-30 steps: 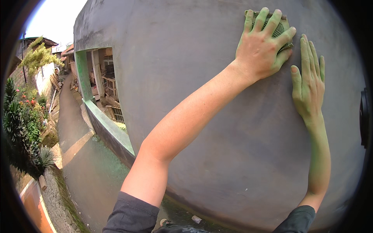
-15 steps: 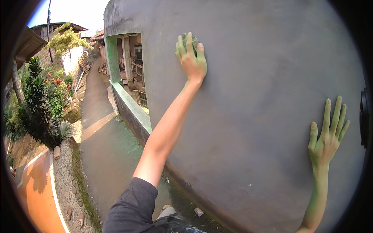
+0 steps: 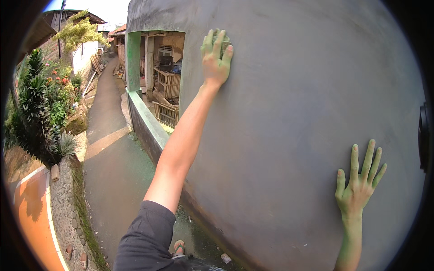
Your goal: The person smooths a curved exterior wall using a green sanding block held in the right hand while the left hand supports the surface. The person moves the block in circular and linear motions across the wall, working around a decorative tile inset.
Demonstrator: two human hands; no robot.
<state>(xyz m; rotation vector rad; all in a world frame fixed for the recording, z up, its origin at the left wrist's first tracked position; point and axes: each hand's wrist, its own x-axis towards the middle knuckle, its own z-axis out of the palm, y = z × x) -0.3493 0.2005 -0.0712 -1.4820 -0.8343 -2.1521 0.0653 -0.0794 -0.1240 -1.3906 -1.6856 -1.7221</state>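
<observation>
My left hand [image 3: 216, 63] is stretched up against the grey wall [image 3: 280, 113], near the upper corner of the window opening. Under its fingers it presses a crumpled green pad [image 3: 227, 41] to the wall; most of the pad is hidden by the hand, and its exact kind does not show. Lower down at the right, my right hand [image 3: 358, 185] lies flat on the same wall with spread fingers and holds nothing. Green powder or paint stains both hands, and the right forearm as well.
Beside the wall a paved path [image 3: 106, 108] runs away to the left. The window opening [image 3: 162, 67] has a green-tinted ledge [image 3: 149, 117]. Dark leafy plants [image 3: 34, 104] and a stone-edged orange floor [image 3: 34, 217] lie at the left. My sandalled foot [image 3: 179, 247] is below.
The view has shifted, so more of the window opening shows. My left hand with the pad appears slightly nearer the opening. My right hand appears lower and further left, still flat on the wall.
</observation>
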